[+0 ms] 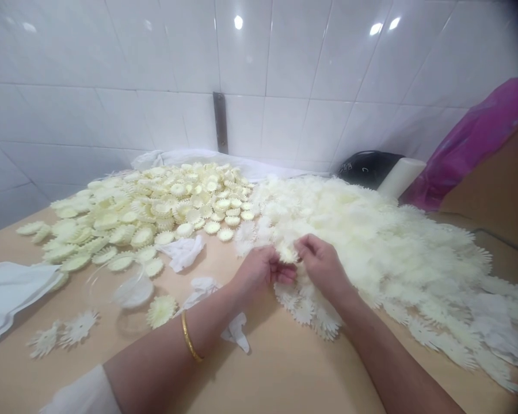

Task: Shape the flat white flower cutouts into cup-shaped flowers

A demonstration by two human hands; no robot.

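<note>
A small pale yellow flower-shaped piece [287, 253] with a notched rim is held up between my two hands. My left hand [261, 267] has its thumb and index finger closed on its left side, while the other fingers curl loosely beneath. On its right side, my right hand [322, 261] pinches the edge with thumb and forefinger. Just below and behind the hands lie flat white petal-edged cutouts [304, 307], part of a big loose heap [371, 247] spreading to the right. To the left rises a pile of cupped, pale yellow flower pieces [155, 213].
A clear round dish [132, 290] stands at left, near crumpled tissues [183, 253] and a single yellow flower piece [162, 311]. White sheets [15, 296] lie at the left edge. Behind the heap are a white cylinder [401, 177], a black bag [362, 167] and a purple plastic bag [470, 146].
</note>
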